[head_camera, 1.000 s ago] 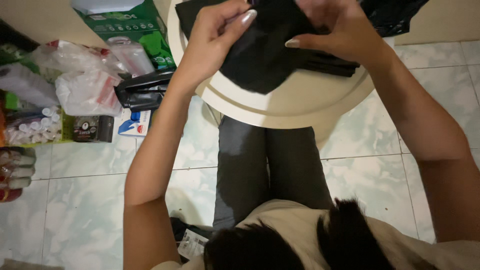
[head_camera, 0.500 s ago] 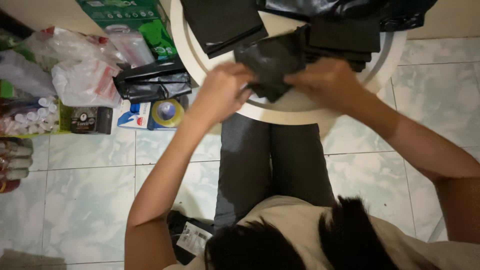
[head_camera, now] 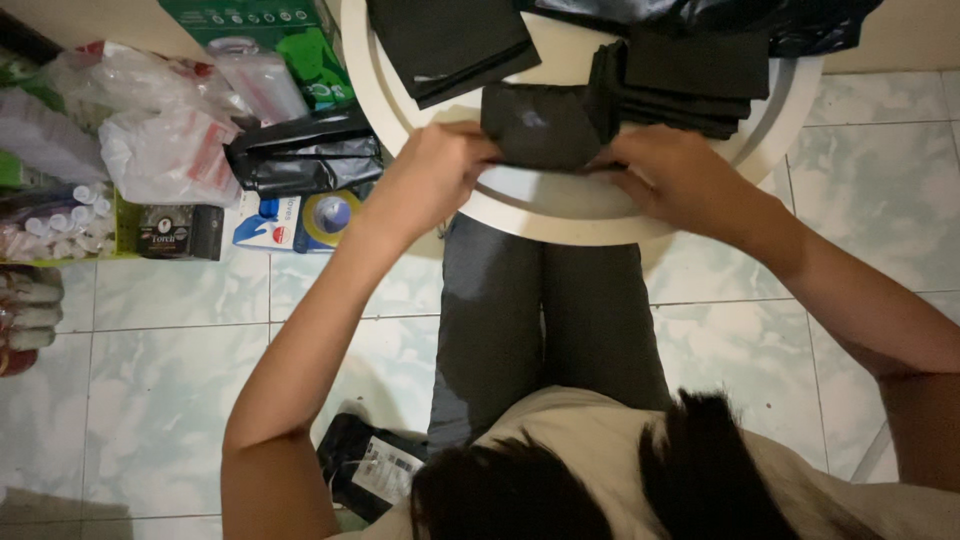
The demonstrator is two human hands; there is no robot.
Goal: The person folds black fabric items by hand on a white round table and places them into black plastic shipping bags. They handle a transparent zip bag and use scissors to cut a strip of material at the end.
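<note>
Two hands flatten folded black bag [head_camera: 540, 125] on round white table [head_camera: 560, 205]: left hand [head_camera: 435, 170] and right hand [head_camera: 675, 175] fingers curled, pinching opposite edges; finished folded stack [head_camera: 695, 75] just beside.

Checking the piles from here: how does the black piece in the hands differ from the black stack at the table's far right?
The black folded piece is a single item, gripped at its ends by the left hand and right hand; the black stack is several layers piled up, and no hand holds it. The piece lies nearer the table edge; the stack sits farther back. Both are black, flat and rectangular.
</note>
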